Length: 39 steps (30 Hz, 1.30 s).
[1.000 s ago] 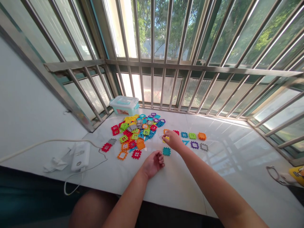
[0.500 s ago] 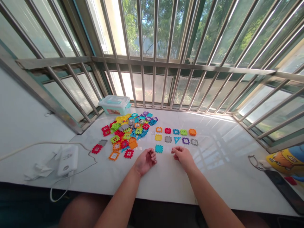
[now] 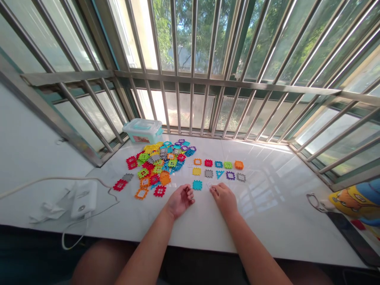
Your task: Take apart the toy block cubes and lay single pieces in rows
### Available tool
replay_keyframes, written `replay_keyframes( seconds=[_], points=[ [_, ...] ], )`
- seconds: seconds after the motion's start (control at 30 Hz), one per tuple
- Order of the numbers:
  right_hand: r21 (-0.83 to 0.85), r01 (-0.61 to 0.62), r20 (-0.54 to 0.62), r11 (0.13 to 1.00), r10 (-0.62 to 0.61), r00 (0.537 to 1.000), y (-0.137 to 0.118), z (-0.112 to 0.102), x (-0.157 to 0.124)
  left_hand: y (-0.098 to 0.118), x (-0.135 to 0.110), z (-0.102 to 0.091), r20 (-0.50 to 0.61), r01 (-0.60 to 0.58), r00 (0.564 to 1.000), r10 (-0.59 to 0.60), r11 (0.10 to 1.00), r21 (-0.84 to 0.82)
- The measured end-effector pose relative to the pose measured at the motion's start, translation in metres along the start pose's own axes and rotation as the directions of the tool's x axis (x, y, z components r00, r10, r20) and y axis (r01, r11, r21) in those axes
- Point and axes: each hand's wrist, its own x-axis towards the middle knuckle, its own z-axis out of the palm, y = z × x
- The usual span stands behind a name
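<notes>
Two tile rows laid out, big tile heap left; my curled left hand and right hand, beside a small white tile, show no clear grip

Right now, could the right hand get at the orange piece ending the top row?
Probably yes. The right hand rests just below the rows of plastic pieces, and the orange piece lies flat with nothing on top. Only a low grey piece sits near it, easy to reach over.
</notes>
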Motion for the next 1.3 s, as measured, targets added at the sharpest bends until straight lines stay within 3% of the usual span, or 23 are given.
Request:
replay_keyframes(
  seconds=[0.17, 0.37, 1.3],
  points=[
    [-0.022, 0.078, -0.079, 0.997, -0.079, 0.994, 0.0024, 0.0029, -0.0009, -0.0003, -0.0006, 0.0008, 0.000, -0.006, 1.000, 0.006, 1.000, 0.002],
    [-0.021, 0.182, -0.078, 0.983, -0.183, 0.980, 0.0021, 0.0048, 0.0008, -0.0005, -0.0004, -0.0001, 0.000, -0.008, 1.000, 0.008, 1.000, 0.004],
    [-0.061, 0.143, -0.074, 0.988, -0.147, 0.986, -0.0001, 0.0070, -0.0002, -0.0010, 0.0005, -0.0023, 0.004, -0.002, 1.000, 0.002, 1.000, 0.008]
  ],
)
